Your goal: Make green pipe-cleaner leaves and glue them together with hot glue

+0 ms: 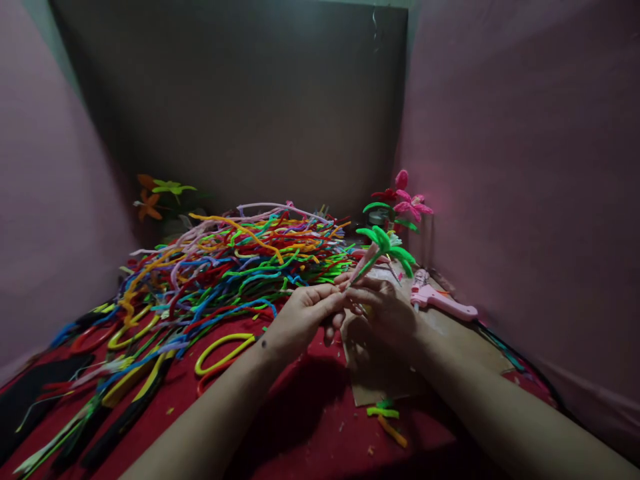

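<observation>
A pipe-cleaner flower (383, 244) with bright green petals is held above the front of the pile, tilted up and to the right. Its lower end sits between the fingertips of my left hand (313, 310), which are pinched together. From the other side, the curled fingers of my right hand (384, 307) close round the same stem. A pale pink fuzzy strip (363, 264) runs alongside the green stem. Where the stem ends is hidden by my fingers. Just left of my hands lies a large heap of coloured pipe cleaners (250, 257).
A pink glue gun (445, 303) rests on a cardboard sheet (475, 341) to the right. Yellow-handled scissors (225, 353) lie on the red cloth (295, 413). Cut green and orange scraps (391, 430) are near the front. Pink flowers (414, 205) and orange flowers (149, 205) stand behind.
</observation>
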Action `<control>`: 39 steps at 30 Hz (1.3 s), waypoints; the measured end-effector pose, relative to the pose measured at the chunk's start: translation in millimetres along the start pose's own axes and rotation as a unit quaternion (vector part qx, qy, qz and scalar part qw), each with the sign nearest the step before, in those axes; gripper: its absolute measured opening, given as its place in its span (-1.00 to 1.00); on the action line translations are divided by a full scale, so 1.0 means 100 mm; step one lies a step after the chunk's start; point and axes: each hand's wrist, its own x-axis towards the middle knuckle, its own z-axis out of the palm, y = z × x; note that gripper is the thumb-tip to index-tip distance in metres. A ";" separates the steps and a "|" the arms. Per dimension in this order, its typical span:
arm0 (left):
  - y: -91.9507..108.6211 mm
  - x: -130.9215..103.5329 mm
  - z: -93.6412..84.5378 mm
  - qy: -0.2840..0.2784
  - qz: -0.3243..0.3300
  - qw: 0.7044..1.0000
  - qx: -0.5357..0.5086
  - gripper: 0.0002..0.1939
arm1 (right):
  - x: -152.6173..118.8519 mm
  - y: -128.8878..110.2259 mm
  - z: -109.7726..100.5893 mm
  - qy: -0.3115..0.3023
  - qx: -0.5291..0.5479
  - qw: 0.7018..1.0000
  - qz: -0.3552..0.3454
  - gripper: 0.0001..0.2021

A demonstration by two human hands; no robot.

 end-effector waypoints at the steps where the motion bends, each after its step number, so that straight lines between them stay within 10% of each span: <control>1: 0.00 0.00 0.02 0.045 0.040 0.996 0.067 -0.80 | -0.01 -0.01 0.02 0.017 -0.013 1.000 -0.010 -0.93; 6: -0.03 0.00 0.09 0.139 0.099 0.973 0.155 -0.75 | -0.03 0.01 0.05 0.056 -0.017 0.998 -0.002 -0.96; 10: -0.04 0.00 0.06 0.029 -0.001 0.999 -0.040 -0.74 | -0.03 0.03 0.01 -0.012 0.053 0.998 0.032 -0.88; 16: -0.06 -0.04 0.01 -0.149 -0.092 0.958 -0.227 -0.81 | -0.06 -0.06 0.00 -0.136 0.050 0.989 0.018 -0.95; 18: -0.03 -0.05 0.03 -0.150 -0.072 0.971 -0.171 -0.79 | -0.07 -0.05 0.01 -0.113 0.050 0.992 -0.005 -0.93; 21: -0.01 -0.03 0.06 -0.008 0.063 0.994 0.088 -0.80 | -0.07 -0.01 0.03 -0.044 0.057 0.997 -0.015 -0.93; 24: -0.09 -0.01 0.06 0.148 0.228 0.885 0.378 -0.85 | -0.05 0.01 0.06 0.015 0.046 0.999 0.005 -0.93; 28: -0.20 -0.01 0.03 0.176 0.288 0.782 0.524 -0.76 | -0.04 0.01 0.08 0.056 0.026 0.998 0.034 -0.88; 33: -0.11 -0.03 0.07 0.168 0.210 0.863 0.427 -0.77 | -0.06 -0.01 0.03 0.010 -0.012 0.999 0.047 -0.83; 39: 0.03 -0.02 0.11 0.103 0.072 0.989 0.076 -0.75 | -0.06 -0.03 0.02 -0.036 -0.061 0.997 -0.002 -0.83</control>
